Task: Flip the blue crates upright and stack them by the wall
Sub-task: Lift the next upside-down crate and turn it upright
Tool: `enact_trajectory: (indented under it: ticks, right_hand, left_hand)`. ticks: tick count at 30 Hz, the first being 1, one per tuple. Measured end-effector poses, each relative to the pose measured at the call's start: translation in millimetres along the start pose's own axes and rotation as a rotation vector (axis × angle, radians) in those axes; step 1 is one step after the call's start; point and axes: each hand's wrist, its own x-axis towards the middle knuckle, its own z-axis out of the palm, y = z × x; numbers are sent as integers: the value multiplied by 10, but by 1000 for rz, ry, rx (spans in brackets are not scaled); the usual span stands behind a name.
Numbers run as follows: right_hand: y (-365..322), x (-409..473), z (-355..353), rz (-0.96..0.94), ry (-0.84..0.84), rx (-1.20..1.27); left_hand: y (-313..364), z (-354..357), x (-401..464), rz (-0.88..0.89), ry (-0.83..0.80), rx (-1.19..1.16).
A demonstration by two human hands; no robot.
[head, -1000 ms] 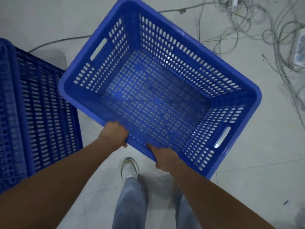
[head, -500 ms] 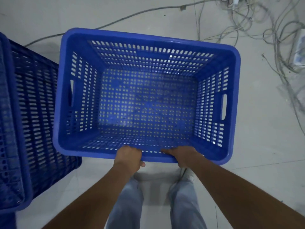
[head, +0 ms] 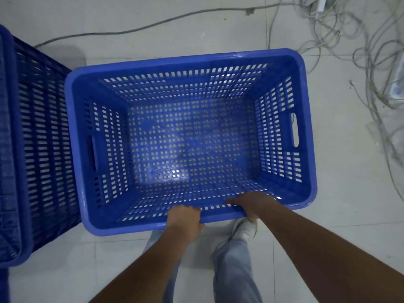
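An upright blue perforated crate (head: pixel 305 171) fills the middle of the view, its open top facing me and its inside empty. My left hand (head: pixel 184 219) grips the near long rim, fingers curled over the edge. My right hand (head: pixel 251 203) holds the same rim further right, fingers reaching inside. A second blue crate (head: pixel 41 149) stands at the left edge, its slatted side wall toward me, close beside the held crate.
White floor tiles (head: pixel 349 226) lie all around. A tangle of grey cables (head: pixel 371 62) covers the floor at the upper right, and one cable (head: pixel 153 25) runs across the top. My legs and a white shoe (head: pixel 244 230) show below the crate.
The crate has turned from skewed to square with me and has sunk lower and nearer, beside the left crate. Both hands keep their grip on the near rim.
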Motion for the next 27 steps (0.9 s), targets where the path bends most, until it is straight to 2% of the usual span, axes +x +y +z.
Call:
enact_trajectory:
  ticks: [6,9,11,13,14,15,17,19,22,24,27]
  right_hand:
    - [-176,-5,90,-17,-15,45]
    - [-249,9,183,-19,21,231]
    - [-225,-6,255,-68,89,321]
    - [-155,-43,289,-115,122,378]
    - [-108,-78,274,-114,140,465]
    - [-50,-123,229,-106,188,572]
    - [106,-223,95,-53,358,707]
    - [315,-330,-64,41,526,720]
    - [631,-504,-290,189,716,750]
    - [794,-577,-418,263,806,779]
    - [990,-599,-495,339,884,873]
  left_hand:
    - [-79,112,-34,4,-35,54]
    - [-138,167,-93,-9,-72,-16]
    - [-262,173,-112,-91,-95,-266]
    - [-490,140,-114,-229,-32,-771]
    - [-627,89,-132,-285,46,-982]
    - [-788,15,-162,-337,153,-1074]
    - [-1161,-174,-226,-428,347,-984]
    - [-1548,-352,-261,-508,507,-879]
    - [-2036,-584,-271,-646,653,-730]
    - [-2253,-682,-257,-775,595,-726]
    - [-2521,-648,-102,-886,427,-914]
